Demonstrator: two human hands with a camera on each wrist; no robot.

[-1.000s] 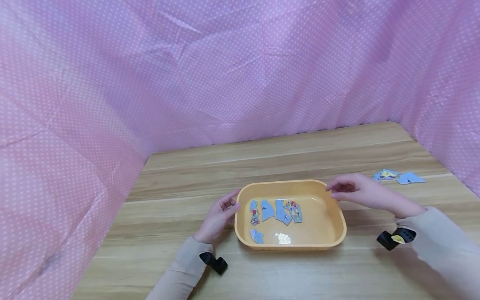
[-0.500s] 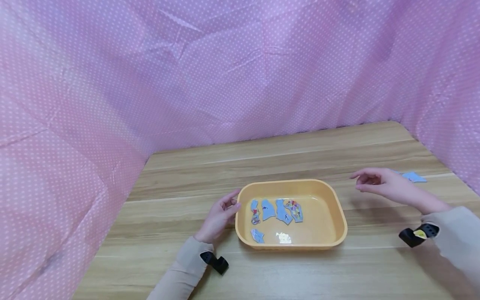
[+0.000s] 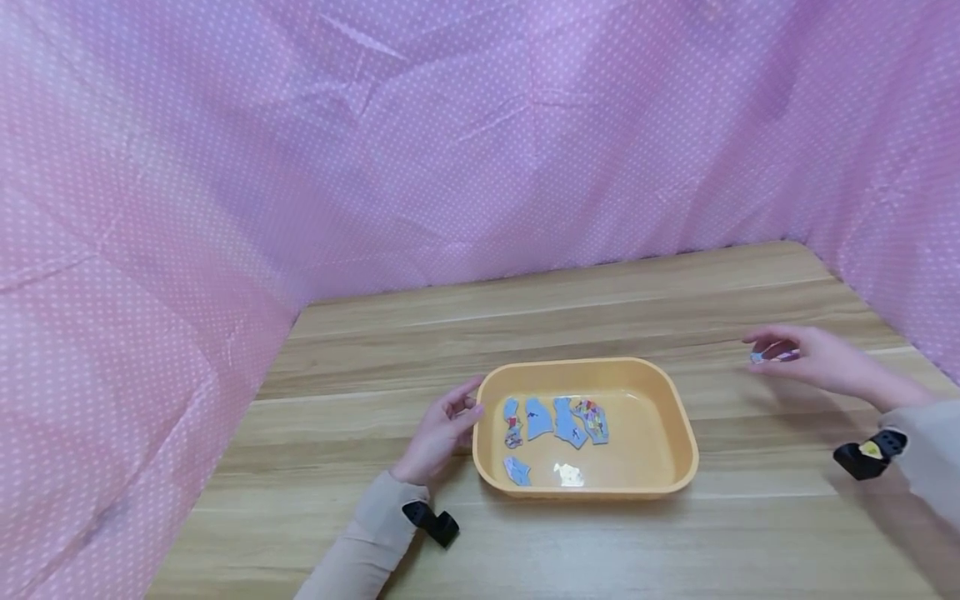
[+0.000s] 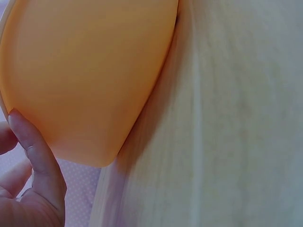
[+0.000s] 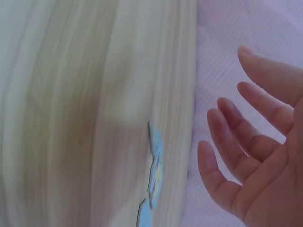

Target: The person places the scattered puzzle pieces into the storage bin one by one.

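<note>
An orange-yellow tray (image 3: 585, 493) stands on the table with several blue puzzle pieces (image 3: 537, 418) lying in its left half, some printed with colourful figures. My left hand (image 3: 438, 429) holds the tray by its left rim. In the left wrist view, its thumb (image 4: 40, 156) lies against the outer wall near the rim. At the far right, my right hand (image 3: 828, 362) is over more puzzle pieces (image 3: 776, 357), partly hiding them. Its fingers are loosely bent and spread apart from the thumb in the right wrist view, where two pieces (image 5: 156, 165) lie flat on the wood.
The wood-grain table (image 3: 420, 333) ends at a pink dotted cloth (image 3: 525, 150) behind and at both sides. A black camera (image 3: 431, 523) is strapped to the left wrist, another black camera (image 3: 870, 454) to the right wrist.
My right hand has moved from the tray's right rim rightward to the loose puzzle pieces, now covering them. My left hand stays at the tray's left rim.
</note>
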